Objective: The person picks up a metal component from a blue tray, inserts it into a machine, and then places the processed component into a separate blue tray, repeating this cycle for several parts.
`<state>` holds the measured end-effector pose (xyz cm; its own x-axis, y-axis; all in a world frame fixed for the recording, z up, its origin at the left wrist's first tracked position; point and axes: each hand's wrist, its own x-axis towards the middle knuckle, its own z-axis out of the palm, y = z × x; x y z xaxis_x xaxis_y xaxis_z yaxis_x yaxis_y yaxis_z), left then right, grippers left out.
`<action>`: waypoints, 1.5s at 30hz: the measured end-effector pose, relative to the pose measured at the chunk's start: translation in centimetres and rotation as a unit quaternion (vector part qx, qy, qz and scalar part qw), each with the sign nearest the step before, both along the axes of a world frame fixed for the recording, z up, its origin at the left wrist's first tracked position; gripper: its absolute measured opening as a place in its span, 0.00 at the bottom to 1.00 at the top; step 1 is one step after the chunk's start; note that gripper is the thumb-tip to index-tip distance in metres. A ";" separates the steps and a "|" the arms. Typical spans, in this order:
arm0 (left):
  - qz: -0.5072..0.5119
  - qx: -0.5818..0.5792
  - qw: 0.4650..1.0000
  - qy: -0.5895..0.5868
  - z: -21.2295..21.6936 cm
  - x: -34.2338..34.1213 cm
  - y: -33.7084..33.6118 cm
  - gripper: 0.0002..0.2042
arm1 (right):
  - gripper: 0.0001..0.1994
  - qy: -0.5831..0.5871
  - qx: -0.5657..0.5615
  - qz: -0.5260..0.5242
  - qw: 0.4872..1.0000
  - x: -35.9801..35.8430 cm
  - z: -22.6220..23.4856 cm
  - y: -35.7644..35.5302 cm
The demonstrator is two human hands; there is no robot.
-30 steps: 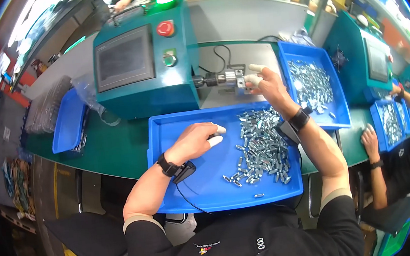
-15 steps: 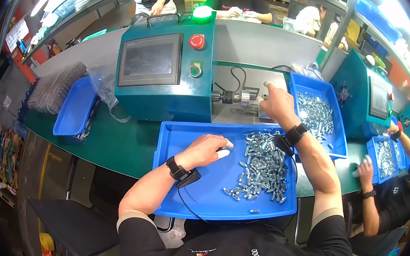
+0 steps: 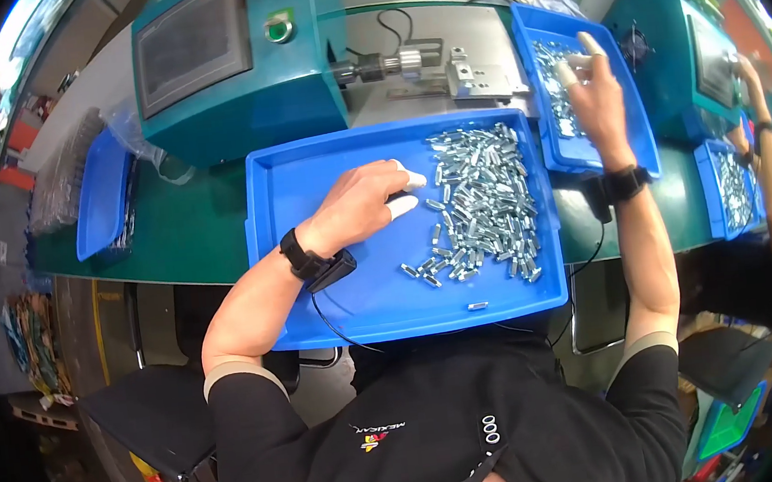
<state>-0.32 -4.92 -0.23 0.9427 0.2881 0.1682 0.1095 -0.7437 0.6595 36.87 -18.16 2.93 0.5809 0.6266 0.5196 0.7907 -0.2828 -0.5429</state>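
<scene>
Hands: left hand (image 3: 360, 208) loosely curled, white-capped fingertips down on the large blue tray (image 3: 307, 193); right hand (image 3: 596, 91) spread, holding nothing visible, above the smaller blue tray (image 3: 635, 124).
Metal fittings (image 3: 480, 199): heaped just right of left hand, which is nearer.

The person wore a black top with tan cuffs. Black wrist straps (image 3: 302, 254) trailed thin cables. White finger cots (image 3: 410, 181) covered fingertips
</scene>
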 end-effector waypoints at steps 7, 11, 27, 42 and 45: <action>-0.022 0.141 0.989 -0.032 -0.8 1.8 -3.2 0.10 | 0.29 0.204 0.056 0.138 0.968 -3.9 -2.5 -2.6; -0.008 0.105 0.994 -0.019 -0.9 1.4 -3.1 0.10 | 0.26 0.280 0.106 0.157 0.941 -4.0 -3.8 -2.8; 0.007 0.239 0.967 0.087 3.8 4.8 -2.8 0.13 | 0.21 0.171 0.116 0.208 0.956 -5.0 -3.0 -4.5; 0.119 0.006 0.992 -0.052 7.5 17.2 5.0 0.10 | 0.16 0.141 0.117 0.212 0.960 -5.1 -2.9 -4.7; 0.117 0.021 0.991 -0.061 6.7 17.3 5.9 0.10 | 0.16 0.133 0.110 0.213 0.962 -5.0 -3.0 -4.7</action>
